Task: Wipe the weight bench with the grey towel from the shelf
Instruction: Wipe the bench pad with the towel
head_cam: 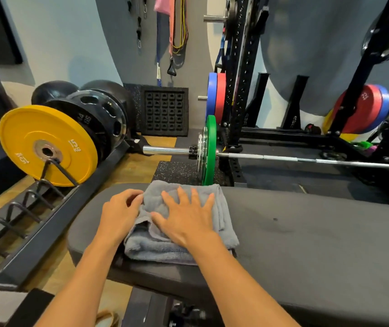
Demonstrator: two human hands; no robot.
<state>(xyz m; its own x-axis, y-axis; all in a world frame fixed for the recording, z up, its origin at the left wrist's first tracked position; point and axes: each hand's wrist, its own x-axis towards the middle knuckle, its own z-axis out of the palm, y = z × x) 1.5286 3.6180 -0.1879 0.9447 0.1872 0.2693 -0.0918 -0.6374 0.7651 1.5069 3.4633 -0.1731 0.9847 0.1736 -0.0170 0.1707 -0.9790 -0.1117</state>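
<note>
A folded grey towel (158, 246) lies on the left end of the dark padded weight bench (306, 244). My right hand (186, 218) rests flat on top of the towel with fingers spread. My left hand (120, 211) curls around the towel's left edge, fingers gripping the fabric. The bench pad stretches away to the right, with a small dark spot near its middle.
A plate rack (35, 232) with a yellow 15 kg plate (47, 145) and black plates stands to the left. Behind the bench a barbell (283, 158) with a green plate (210, 149) lies on the floor beside a black power rack (240, 90).
</note>
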